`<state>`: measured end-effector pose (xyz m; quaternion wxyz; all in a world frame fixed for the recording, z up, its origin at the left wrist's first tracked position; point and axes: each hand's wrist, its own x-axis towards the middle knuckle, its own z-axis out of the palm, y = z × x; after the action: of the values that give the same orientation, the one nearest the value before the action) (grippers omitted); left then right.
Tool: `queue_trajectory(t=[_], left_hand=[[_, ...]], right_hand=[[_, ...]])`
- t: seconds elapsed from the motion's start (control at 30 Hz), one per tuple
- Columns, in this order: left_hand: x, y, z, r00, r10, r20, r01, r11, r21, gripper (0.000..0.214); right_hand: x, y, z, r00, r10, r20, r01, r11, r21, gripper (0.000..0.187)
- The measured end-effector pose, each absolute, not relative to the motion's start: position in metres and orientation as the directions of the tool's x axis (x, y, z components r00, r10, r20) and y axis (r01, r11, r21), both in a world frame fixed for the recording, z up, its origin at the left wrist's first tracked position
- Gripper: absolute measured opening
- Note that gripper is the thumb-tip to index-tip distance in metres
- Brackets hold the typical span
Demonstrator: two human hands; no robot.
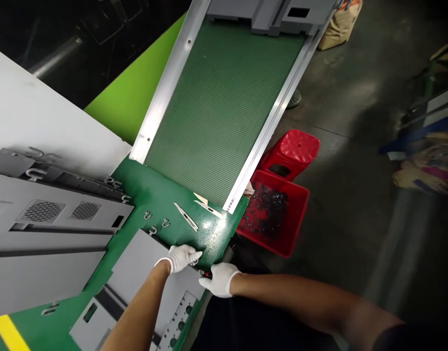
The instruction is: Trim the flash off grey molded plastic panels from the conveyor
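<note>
With arms (282,291) closest, pinching a small hook (194,263) in left hand (178,258), gripping a dark tool (207,274) in right hand (221,280), with knives (186,217) at 12 o'clock.

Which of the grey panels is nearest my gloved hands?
The grey panel with your left hand and right hand at one edge. The panel with two mesh grilles lies farther left; another panel sits on the ribbed green conveyor belt.

White-gloved hands (179,258) (221,280) at edge of grey panel (139,263).
</note>
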<state>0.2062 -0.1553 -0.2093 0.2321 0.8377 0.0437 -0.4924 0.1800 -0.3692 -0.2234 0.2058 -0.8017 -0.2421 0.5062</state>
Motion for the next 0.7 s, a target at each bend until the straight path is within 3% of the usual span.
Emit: queue_trajectory(t=[0.53,0.63,0.7], left_hand=[[0.209,-0.15,-0.223,0.423,-0.155,-0.893,0.424,-0.837,0.346,0.062],[0.215,-0.155,-0.21,0.456,-0.092,-0.885,0.429,-0.849,0.31,0.059],[0.21,-0.16,-0.192,0.589,0.021,-0.808,0.48,-0.813,0.329,0.057]], right_hand=[[0.172,-0.357,-0.219,0.48,0.566,-0.67,0.202,-0.815,-0.543,0.077],[0.169,-0.355,-0.222,0.49,0.585,-0.647,0.23,-0.802,-0.551,0.077],[0.167,-0.355,-0.224,0.499,0.588,-0.636,0.243,-0.8,-0.549,0.078]])
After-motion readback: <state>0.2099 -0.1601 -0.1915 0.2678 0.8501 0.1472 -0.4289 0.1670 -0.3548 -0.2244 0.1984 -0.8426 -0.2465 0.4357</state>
